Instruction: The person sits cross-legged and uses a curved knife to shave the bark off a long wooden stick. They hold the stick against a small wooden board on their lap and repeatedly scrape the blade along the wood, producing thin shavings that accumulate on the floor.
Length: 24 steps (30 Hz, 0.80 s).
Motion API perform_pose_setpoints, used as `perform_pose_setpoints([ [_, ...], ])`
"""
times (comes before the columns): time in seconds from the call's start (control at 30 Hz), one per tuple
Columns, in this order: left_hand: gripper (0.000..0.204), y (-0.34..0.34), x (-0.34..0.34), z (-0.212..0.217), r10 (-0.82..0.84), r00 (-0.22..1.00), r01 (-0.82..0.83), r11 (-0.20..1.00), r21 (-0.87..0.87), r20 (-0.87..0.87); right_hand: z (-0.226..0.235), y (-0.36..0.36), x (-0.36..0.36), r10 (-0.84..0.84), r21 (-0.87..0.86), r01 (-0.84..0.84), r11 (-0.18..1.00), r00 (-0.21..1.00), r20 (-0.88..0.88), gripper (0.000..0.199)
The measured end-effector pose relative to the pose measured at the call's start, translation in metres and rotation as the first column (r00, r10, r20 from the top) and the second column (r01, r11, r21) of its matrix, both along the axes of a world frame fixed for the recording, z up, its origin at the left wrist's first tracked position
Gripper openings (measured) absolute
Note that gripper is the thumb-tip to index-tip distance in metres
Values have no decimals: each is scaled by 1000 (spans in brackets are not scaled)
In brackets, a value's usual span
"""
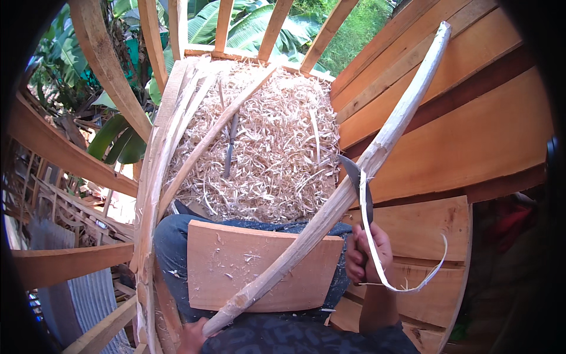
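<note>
— What have your hands got hold of?

— Your right hand (368, 253) is clamped round the handle of a curved knife (358, 180), whose blade meets the long pale stick (348, 192). A thin peeled strip (407, 286) curls away from the blade past your wrist. Your left hand (193, 337) grips the stick's lower end by your body.

— And where does the stick lie?

— It slants across the wooden board (236, 268) resting on your lap, with its far end rising over the plank wall (466, 124). A heap of wood shavings (265, 141) lies ahead of your knees, with more peeled sticks (156, 177) on the left.
</note>
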<state>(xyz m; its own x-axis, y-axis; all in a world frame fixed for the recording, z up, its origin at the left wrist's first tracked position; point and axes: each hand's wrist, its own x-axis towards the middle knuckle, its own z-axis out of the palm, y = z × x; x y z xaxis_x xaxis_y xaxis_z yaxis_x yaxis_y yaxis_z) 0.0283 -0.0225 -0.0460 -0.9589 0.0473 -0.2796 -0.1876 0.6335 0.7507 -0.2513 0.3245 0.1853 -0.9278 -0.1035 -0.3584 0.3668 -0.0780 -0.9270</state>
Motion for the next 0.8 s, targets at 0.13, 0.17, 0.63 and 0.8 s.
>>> perform_pose_setpoints([
  [0.13, 27, -2, 4, -6, -8, 1000, 8, 1000, -19, -15, 13, -2, -7, 175, 16, -178, 984, 980, 98, 17],
  [0.17, 27, 0, 2, -4, -3, 1000, 3, 1000, -9, -22, 20, 1, -10, 112, 5, -113, 994, 990, 84, 17],
  [0.63, 32, 6, -12, 15, 3, 1000, -4, 999, 42, 2, 8, -22, -2, -83, 30, 85, 996, 994, -72, 18],
  [0.8, 33, 7, -11, 14, 17, 1000, -17, 999, 45, -5, -2, -26, -1, -108, 178, 125, 976, 989, -103, 15],
])
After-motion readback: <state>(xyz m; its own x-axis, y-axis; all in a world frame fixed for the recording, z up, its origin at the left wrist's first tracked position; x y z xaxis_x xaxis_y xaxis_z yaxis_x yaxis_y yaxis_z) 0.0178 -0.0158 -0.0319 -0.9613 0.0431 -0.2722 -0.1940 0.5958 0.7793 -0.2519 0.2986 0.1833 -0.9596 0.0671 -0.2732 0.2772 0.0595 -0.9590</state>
